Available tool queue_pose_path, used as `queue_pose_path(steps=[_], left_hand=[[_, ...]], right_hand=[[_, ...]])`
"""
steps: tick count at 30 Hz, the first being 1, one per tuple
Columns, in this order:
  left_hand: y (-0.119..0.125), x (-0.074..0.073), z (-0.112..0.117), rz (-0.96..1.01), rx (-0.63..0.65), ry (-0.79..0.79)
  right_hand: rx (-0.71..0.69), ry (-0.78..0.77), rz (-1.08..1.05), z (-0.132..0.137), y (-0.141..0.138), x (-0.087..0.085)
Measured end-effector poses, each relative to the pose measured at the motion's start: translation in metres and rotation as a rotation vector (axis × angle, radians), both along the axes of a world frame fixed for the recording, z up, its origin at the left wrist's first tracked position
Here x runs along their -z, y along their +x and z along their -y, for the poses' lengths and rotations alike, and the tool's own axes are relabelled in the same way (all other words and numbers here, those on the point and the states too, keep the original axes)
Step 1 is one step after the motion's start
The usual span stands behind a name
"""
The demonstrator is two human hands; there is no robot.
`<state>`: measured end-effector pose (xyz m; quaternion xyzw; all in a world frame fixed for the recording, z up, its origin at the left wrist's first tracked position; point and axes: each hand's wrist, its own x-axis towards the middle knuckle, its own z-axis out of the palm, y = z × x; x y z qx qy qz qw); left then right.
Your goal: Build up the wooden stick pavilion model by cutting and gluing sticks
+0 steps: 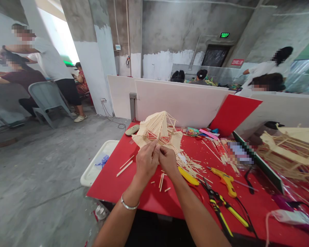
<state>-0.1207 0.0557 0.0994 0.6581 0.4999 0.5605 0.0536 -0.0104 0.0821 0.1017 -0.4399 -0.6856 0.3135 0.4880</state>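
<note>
A small pavilion-like model [159, 125] built of thin wooden sticks stands on the red table, its pointed roof partly open framework. My left hand [147, 159] and my right hand [168, 160] meet at its near side, fingertips pinched together just below a roof ridge. Whatever lies between the fingers is too small and covered to make out. Behind my right hand spreads a pile of loose wooden sticks [193, 166]. Several cut pieces [161, 181] lie below my hands, and longer sticks [125, 168] rest to the left.
Right of my hands lie a yellow glue gun [225, 181], yellow-black pliers [216, 202] and a yellow-handled tool [187, 176]. A computer mouse [132, 129] sits at the back left. White boards [180, 103] rise behind the red table [105, 185]. Another stick model [290, 151] stands far right. People work beyond.
</note>
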Motion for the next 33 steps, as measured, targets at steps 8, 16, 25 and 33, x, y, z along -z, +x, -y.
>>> queue_pose_path(steps=[8,16,25,33], left_hand=[[0.0017,-0.0057,-0.0016,-0.114,-0.055,-0.022],[0.0014,-0.0079,-0.0057,-0.18,-0.1,-0.053],[0.001,-0.0077,-0.0067,-0.203,-0.115,-0.077],[0.001,-0.0086,-0.0057,-0.244,-0.128,-0.099]], right_hand=[[0.01,0.014,-0.006,-0.0038,0.0019,0.0047],[0.001,0.02,-0.019,-0.0041,0.0023,0.0039],[0.0,0.02,-0.022,-0.0058,0.0021,0.0059],[0.01,0.029,-0.004,-0.0073,0.0025,0.0087]])
